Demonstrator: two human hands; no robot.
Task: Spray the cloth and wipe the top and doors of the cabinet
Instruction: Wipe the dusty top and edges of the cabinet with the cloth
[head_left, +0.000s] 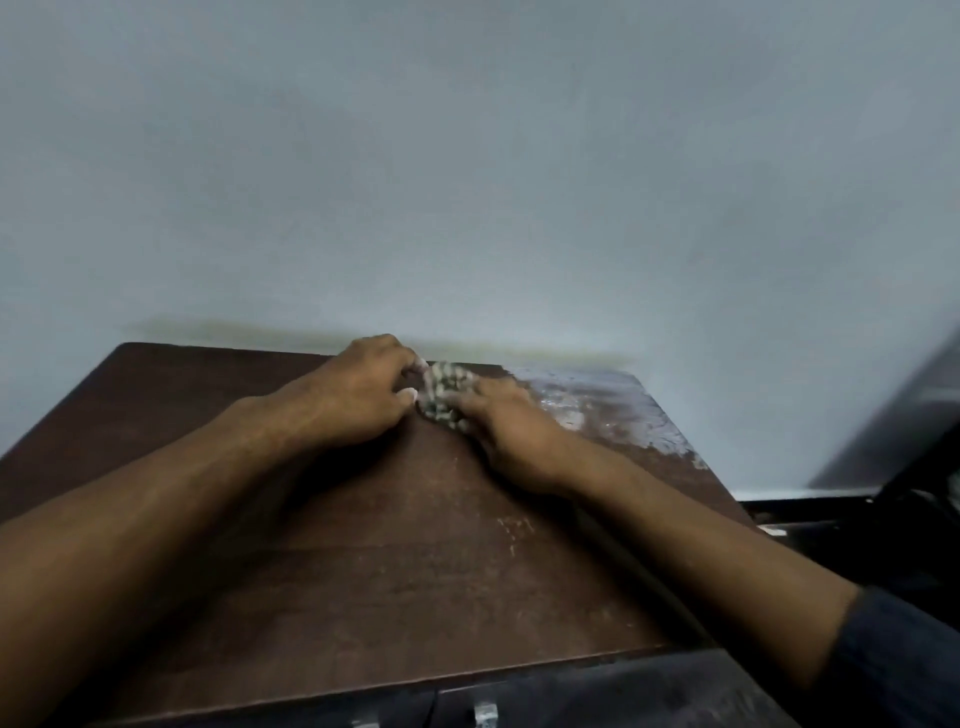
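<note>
Both hands on bunched cloth (445, 395) at frame centre, far edge of cabinet top (363, 545): left hand (358, 389) pinching, right hand (511, 431) gripping; best kept flat, pressed, overlapping strokes toward whitish patch (587, 410) right.

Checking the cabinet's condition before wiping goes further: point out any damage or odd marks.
The cabinet top has a whitish, worn-looking patch at its far right corner, beside the bunched cloth. Fainter pale scuffs mark the middle.
</note>
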